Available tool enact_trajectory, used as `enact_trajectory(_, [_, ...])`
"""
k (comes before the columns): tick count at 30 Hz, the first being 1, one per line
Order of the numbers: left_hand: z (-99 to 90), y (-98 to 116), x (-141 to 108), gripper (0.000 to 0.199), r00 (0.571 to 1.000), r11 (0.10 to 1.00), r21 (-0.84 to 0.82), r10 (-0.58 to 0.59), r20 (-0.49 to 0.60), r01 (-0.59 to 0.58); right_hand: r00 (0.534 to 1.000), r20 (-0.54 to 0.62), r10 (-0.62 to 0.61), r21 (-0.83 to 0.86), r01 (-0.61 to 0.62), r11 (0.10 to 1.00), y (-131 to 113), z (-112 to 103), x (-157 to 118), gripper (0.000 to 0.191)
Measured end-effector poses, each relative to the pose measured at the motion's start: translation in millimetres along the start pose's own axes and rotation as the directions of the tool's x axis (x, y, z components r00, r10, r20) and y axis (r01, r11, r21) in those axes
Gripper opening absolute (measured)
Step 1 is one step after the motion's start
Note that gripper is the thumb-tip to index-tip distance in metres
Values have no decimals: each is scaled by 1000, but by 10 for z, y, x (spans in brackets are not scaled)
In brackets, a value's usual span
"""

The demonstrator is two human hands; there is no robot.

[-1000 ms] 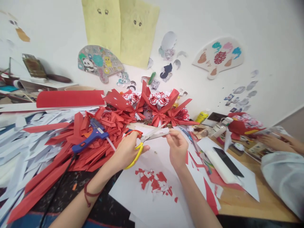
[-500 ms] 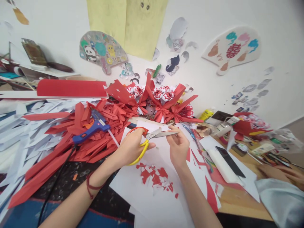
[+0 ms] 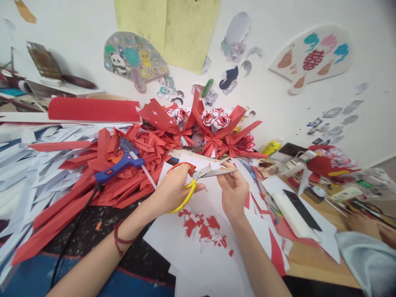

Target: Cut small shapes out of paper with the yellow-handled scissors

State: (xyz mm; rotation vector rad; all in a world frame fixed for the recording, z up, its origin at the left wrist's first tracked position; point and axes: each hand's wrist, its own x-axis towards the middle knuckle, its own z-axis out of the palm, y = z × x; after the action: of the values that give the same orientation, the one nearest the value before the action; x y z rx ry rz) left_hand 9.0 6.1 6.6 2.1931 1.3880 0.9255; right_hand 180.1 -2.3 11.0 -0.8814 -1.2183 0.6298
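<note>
My left hand (image 3: 175, 187) is closed around the handles of a pair of scissors (image 3: 202, 172) with one red and one yellow loop; the blades are apart and point right. A small white paper piece (image 3: 215, 165) lies between the blades. My right hand (image 3: 234, 192) pinches at that small paper near the blade tips, its fingertips partly hidden behind the lower blade. Below both hands, red and white scraps (image 3: 204, 229) are scattered on white sheets (image 3: 216, 274).
A blue glue gun (image 3: 123, 163) rests on folded red strips (image 3: 77, 185), with white strips (image 3: 27, 173) farther left. Red paper bouquets (image 3: 213, 128) stand behind. At right are a phone (image 3: 301, 209), a white roll (image 3: 292, 216) and another person's sleeve (image 3: 365, 260).
The view has shifted slightly, with the wall fans a little higher. My hands and the scissors hold nearly the same pose. At the right edge, the other person's arm sits slightly farther right.
</note>
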Motion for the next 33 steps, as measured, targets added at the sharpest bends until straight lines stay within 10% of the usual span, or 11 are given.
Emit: enact_trajectory(33, [37,-31,13,41,1000,1000,10,12,-6,-12,999,-12,-45,-33,45,998,6,-9,4,23])
